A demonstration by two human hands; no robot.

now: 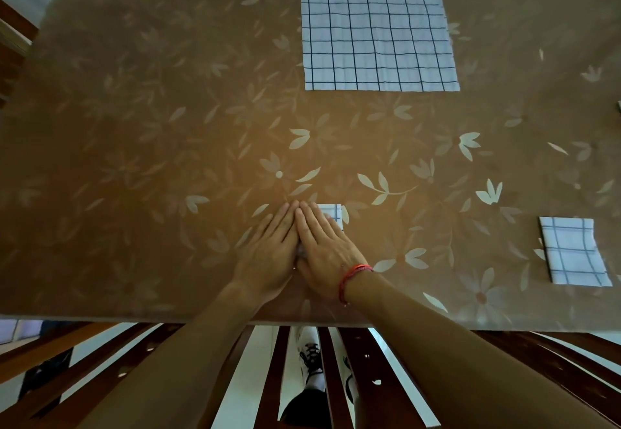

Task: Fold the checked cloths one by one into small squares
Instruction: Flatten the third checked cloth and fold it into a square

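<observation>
Centrally, flat left hand (268,253) and right hand (322,250) mostly hide the folded cloth (333,215) they press; spread cloth (376,25) lies beyond.

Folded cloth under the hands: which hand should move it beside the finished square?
Right, likely: right hand lies flat on folded cloth; finished square lies on that side; left hand would cross over.

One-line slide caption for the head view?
Left hand and right hand press flat on a small folded white checked cloth; another folded checked square lies right, a large checked cloth beyond.
</observation>
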